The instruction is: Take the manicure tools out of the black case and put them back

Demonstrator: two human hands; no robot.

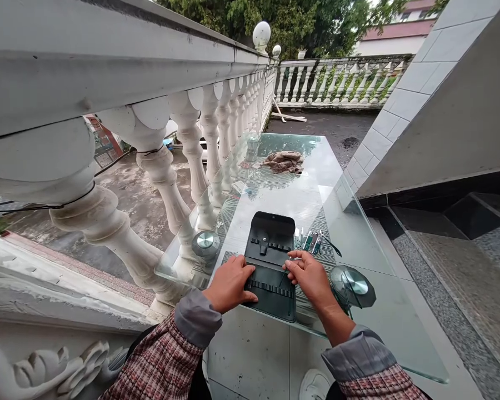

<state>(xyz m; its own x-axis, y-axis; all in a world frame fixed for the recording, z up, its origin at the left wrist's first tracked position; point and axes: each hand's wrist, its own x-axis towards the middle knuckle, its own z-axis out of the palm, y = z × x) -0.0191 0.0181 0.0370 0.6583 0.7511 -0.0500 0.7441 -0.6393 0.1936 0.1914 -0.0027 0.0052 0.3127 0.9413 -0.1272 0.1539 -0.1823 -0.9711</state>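
Note:
A black folding tool case [270, 303] lies opened out on the glass table, with rows of elastic loops across both halves. My left hand [233, 283] holds its left edge, thumb over the lower half. Over the right edge, my right hand [308, 272] has its fingertips pinched on a thin dark tool slanting down toward the lower loops; its exact kind is too small to tell. Just beyond that hand, several small tools with green and dark red handles [312, 242] lie side by side. A dark strap [332, 246] is beside them.
The glass table [358, 250] has round metal fittings [206, 243] at left and right [350, 283]. A crumpled brown cloth [284, 161] lies at its far end. A white balustrade [150, 161] runs along the left; dark steps [454, 228] are at right.

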